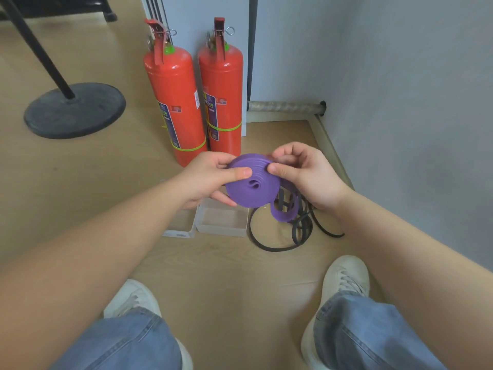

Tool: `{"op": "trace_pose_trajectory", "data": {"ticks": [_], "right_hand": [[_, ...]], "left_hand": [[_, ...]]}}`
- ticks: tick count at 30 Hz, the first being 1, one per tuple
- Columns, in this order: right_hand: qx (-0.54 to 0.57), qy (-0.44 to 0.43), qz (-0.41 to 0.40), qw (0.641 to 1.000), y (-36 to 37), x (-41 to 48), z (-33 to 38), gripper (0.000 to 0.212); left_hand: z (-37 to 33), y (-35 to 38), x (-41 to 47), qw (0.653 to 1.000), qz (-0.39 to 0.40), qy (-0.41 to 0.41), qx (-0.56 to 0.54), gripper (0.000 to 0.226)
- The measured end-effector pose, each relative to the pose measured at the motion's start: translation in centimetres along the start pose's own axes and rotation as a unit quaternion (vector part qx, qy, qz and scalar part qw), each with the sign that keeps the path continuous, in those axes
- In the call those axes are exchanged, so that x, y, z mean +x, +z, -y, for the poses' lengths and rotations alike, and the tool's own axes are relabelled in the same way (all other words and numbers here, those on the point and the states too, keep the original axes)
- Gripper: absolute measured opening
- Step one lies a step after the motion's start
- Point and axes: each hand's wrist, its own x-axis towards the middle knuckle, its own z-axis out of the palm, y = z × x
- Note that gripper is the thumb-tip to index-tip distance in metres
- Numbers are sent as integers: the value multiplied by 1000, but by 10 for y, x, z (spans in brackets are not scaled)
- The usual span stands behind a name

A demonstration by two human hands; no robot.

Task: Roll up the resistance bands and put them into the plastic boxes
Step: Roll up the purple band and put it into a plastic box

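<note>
A purple resistance band [250, 192] is wound into a flat coil, held in the air between both hands. My left hand [210, 177] grips its left side, thumb on top and fingers beneath. My right hand [304, 173] pinches its right edge with the thumb. A loose purple tail [284, 212] hangs down from the coil to the floor. A thin black resistance band [296, 233] lies in loose loops on the floor below my right hand. Two clear plastic boxes [222, 225] [180, 227] stand side by side on the floor under the coil, partly hidden by my left hand.
Two red fire extinguishers [176, 102] [222, 97] stand just behind the boxes. A black round stand base [74, 109] sits at far left. A grey wall [400, 102] with a skirting board runs along the right. My shoes [344, 276] are on the wood floor near me.
</note>
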Motion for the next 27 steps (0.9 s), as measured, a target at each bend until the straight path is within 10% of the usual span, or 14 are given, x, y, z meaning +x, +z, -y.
{"op": "trace_pose_trajectory", "data": {"ticks": [9, 18, 27], "right_hand": [[182, 68, -13, 981, 1, 0, -8, 13], [27, 52, -11, 998, 13, -1, -2, 11], [142, 66, -133, 979, 18, -2, -14, 10]], "left_hand": [[6, 9, -2, 995, 9, -42, -89, 21], [3, 12, -2, 998, -41, -42, -7, 26], [-2, 37, 1, 984, -107, -56, -131, 41]]}}
